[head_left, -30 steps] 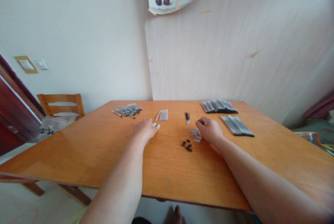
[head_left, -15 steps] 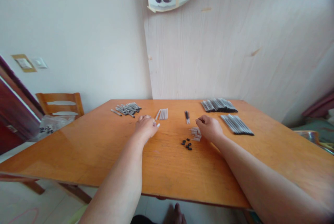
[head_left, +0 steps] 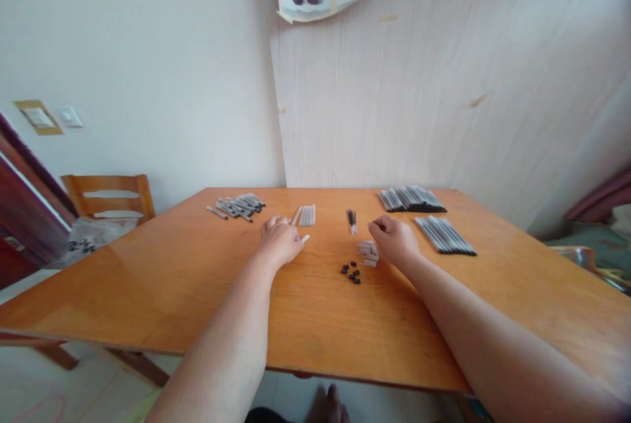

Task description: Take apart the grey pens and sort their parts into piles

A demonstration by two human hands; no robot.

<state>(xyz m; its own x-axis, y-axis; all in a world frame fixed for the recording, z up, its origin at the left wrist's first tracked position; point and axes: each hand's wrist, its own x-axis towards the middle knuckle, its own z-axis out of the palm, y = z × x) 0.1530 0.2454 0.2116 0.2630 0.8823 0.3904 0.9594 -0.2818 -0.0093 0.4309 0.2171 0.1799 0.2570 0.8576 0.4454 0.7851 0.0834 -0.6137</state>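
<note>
My left hand (head_left: 280,240) rests on the wooden table (head_left: 148,291) with its fingers curled round a short white tube whose tip (head_left: 305,238) sticks out to the right. Just beyond it lies a small row of white tubes (head_left: 307,215). My right hand (head_left: 394,240) is closed in a loose pinch at the table's middle; what it holds I cannot make out. It touches a small heap of pale short pieces (head_left: 368,252). Several tiny black caps (head_left: 351,272) lie just in front, and a few thin dark refills (head_left: 351,220) lie beyond.
A loose pile of grey pens (head_left: 237,206) lies at the far left of the table. Two neat stacks of grey pens (head_left: 411,199) (head_left: 444,234) lie at the far right. A wooden chair (head_left: 108,194) with a plastic bag (head_left: 91,237) stands left. Walls close the far side.
My left hand has closed more tightly on the white tube and shifted slightly right. My right hand has stayed by the pale pieces.
</note>
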